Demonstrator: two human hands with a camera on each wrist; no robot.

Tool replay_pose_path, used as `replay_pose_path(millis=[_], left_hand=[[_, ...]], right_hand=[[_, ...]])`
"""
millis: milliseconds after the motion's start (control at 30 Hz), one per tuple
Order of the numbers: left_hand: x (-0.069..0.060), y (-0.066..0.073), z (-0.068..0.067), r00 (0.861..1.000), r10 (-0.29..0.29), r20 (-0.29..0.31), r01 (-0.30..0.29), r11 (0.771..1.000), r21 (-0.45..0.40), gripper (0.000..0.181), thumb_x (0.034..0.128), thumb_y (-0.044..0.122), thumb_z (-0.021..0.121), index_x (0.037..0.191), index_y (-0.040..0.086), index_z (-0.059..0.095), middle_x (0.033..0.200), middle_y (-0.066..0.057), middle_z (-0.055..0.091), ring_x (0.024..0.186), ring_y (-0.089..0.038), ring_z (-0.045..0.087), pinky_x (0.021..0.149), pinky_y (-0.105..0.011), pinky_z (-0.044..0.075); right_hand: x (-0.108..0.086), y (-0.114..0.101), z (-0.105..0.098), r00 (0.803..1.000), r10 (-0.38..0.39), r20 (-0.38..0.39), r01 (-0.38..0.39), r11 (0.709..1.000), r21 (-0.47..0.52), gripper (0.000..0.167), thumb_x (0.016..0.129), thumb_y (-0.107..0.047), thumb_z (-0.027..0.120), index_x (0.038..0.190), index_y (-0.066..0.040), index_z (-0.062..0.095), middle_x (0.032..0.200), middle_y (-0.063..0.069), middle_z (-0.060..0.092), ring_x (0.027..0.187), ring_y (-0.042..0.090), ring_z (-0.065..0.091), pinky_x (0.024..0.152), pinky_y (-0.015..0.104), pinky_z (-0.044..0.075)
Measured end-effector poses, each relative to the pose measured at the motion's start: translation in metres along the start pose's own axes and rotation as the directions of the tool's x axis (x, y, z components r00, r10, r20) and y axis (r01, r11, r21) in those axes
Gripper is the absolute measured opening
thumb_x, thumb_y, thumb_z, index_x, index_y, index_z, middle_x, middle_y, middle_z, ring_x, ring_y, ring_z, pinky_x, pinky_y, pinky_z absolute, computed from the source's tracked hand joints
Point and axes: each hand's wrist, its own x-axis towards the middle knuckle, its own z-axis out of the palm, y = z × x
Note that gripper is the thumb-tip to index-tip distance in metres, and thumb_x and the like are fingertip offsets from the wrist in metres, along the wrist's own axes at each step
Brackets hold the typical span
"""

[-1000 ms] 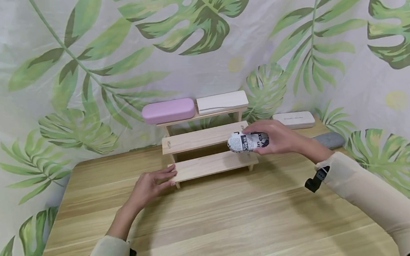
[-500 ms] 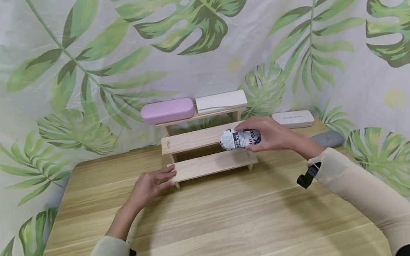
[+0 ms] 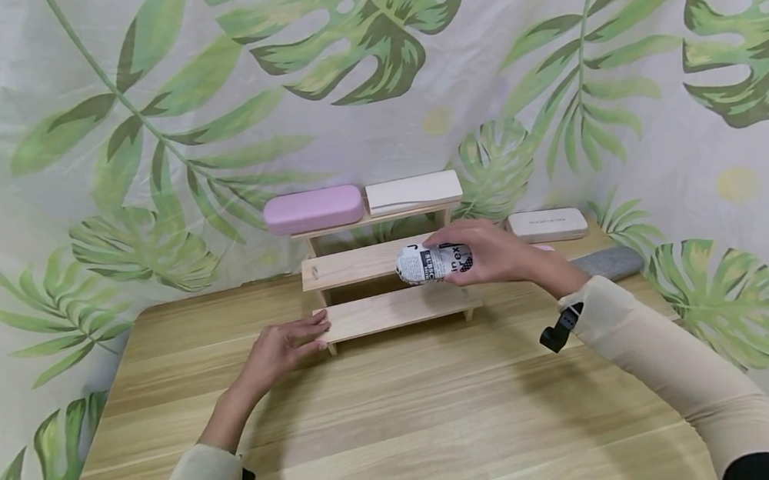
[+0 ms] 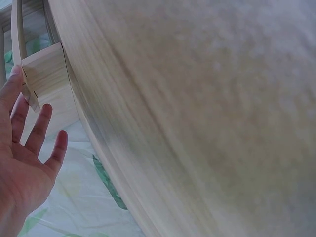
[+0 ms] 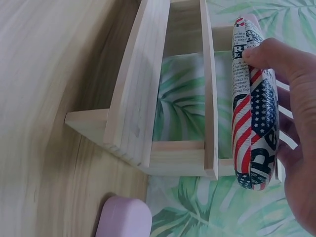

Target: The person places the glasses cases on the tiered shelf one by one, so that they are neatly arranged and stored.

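Observation:
My right hand (image 3: 486, 252) holds a glasses case (image 3: 427, 263) with newspaper print, between thumb and fingers. Its side toward the right wrist camera bears red stripes and white stars on dark blue. In the head view the case hangs in front of the right part of the middle tier of a three-tier wooden shelf (image 3: 385, 313). My left hand (image 3: 277, 351) touches the left end of the lowest tier, its fingers fairly straight and spread in the left wrist view. A purple glasses case (image 3: 314, 210) and a white glasses case (image 3: 415, 192) lie side by side on the top tier.
Right of the shelf, a second white case (image 3: 548, 225) and a grey case (image 3: 608, 264) lie on the wooden table (image 3: 402, 424). A pink case (image 5: 124, 217) lies there too, mostly hidden by my right hand in the head view. Leaf-print cloth (image 3: 374, 133) hangs behind.
My right hand has moved left with the newspaper-print glasses case, across the front of the shelf's middle tier. My left hand keeps its place on the lowest tier.

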Motion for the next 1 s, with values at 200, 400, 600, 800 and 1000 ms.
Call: replay_pose_path(millis=[200, 400, 600, 800, 1000], left_hand=[[0.0, 0.001, 0.0, 1.0, 0.008, -0.001, -0.008, 1.0, 0.008, 0.036, 0.0911, 0.012, 0.084, 0.127, 0.009, 0.077, 0.145, -0.006, 0.066, 0.13, -0.03, 0.065, 0.095, -0.048, 0.06], [-0.001, -0.001, 0.001, 1.0, 0.01, -0.005, -0.01, 1.0, 0.013, 0.036, 0.0907, 0.013, 0.084, 0.126, 0.01, 0.078, 0.145, -0.005, 0.065, 0.13, -0.03, 0.066, 0.097, -0.048, 0.06], [-0.002, -0.002, 0.0, 1.0, 0.016, -0.004, -0.016, 1.0, 0.006, 0.036, 0.0907, 0.012, 0.084, 0.126, 0.01, 0.078, 0.145, -0.005, 0.065, 0.132, -0.03, 0.064, 0.098, -0.049, 0.059], [-0.001, -0.001, 0.0, 1.0, 0.019, -0.009, -0.019, 1.0, 0.02, 0.037, 0.0906, 0.012, 0.084, 0.127, 0.011, 0.078, 0.145, -0.004, 0.065, 0.134, -0.03, 0.062, 0.1, -0.049, 0.057], [0.0, -0.001, 0.001, 1.0, 0.021, -0.013, -0.021, 1.0, 0.02, 0.037, 0.0902, 0.012, 0.085, 0.126, 0.012, 0.079, 0.145, -0.004, 0.066, 0.132, -0.029, 0.064, 0.099, -0.049, 0.058]], right_hand=[[0.007, 0.0, 0.006, 1.0, -0.008, 0.002, 0.008, 1.0, 0.016, 0.057, 0.079, -0.019, 0.09, 0.132, -0.007, 0.072, 0.129, 0.014, 0.074, 0.109, 0.028, 0.07, 0.08, 0.04, 0.06], [0.017, -0.001, 0.01, 1.0, -0.011, 0.023, 0.01, 0.999, 0.036, 0.058, 0.081, -0.021, 0.088, 0.135, -0.007, 0.071, 0.133, 0.013, 0.072, 0.116, 0.028, 0.068, 0.086, 0.042, 0.059], [0.027, -0.002, 0.015, 0.999, 0.0, 0.04, -0.001, 1.0, 0.031, 0.057, 0.083, -0.025, 0.087, 0.134, -0.008, 0.071, 0.132, 0.012, 0.072, 0.114, 0.026, 0.068, 0.087, 0.04, 0.058], [0.037, -0.003, 0.021, 0.999, 0.01, 0.041, -0.011, 0.999, 0.036, 0.057, 0.082, -0.024, 0.089, 0.135, -0.008, 0.071, 0.133, 0.012, 0.072, 0.119, 0.028, 0.067, 0.091, 0.042, 0.058], [0.045, -0.003, 0.026, 0.999, 0.021, 0.034, -0.022, 0.999, 0.038, 0.057, 0.081, -0.023, 0.088, 0.134, -0.009, 0.071, 0.133, 0.012, 0.072, 0.116, 0.028, 0.067, 0.087, 0.04, 0.058]])
